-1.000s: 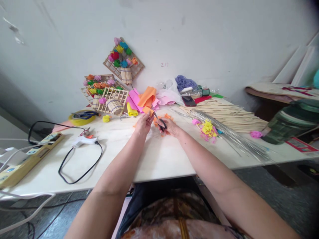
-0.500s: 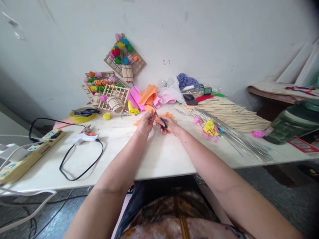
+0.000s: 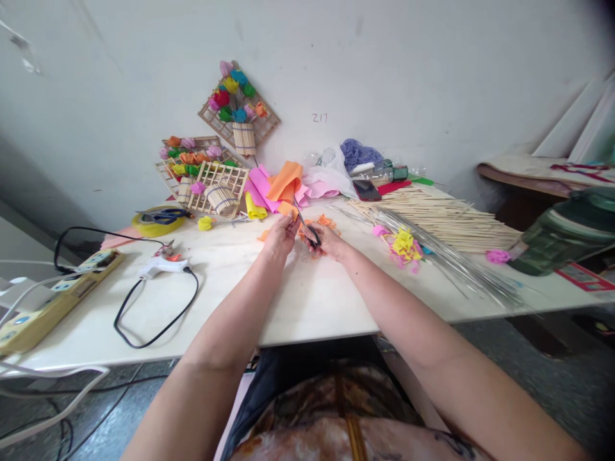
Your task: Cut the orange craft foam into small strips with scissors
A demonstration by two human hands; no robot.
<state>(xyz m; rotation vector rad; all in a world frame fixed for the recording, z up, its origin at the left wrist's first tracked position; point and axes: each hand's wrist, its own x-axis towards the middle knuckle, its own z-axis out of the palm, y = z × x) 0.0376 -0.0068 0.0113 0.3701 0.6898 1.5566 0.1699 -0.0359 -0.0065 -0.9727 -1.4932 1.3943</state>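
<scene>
My left hand [image 3: 282, 235] pinches a small piece of orange crepe paper [image 3: 287, 209] over the middle of the table. Black-handled scissors [image 3: 313, 237] are gripped in my right hand [image 3: 328, 243], their blades pointing up and left beside that piece. Whether the blades touch the paper I cannot tell. Orange paper scraps [image 3: 327, 224] lie on the table around and behind my right hand. Just beyond my hands rests a larger folded orange sheet [image 3: 286, 181], on top of pink paper [image 3: 262, 186] and next to a yellow roll [image 3: 255, 207].
Lattice panels with paper flowers [image 3: 218, 186] stand at back left. A glue gun [image 3: 166, 267], power strip [image 3: 62, 294] and yellow tape [image 3: 156, 224] lie left. Thin sticks [image 3: 442, 218], wires [image 3: 446, 262], a phone [image 3: 367, 190] and a green bottle [image 3: 562, 237] occupy the right.
The whole view has shifted very slightly. Both hands, the scissors and the orange piece hold almost the same position as before.
</scene>
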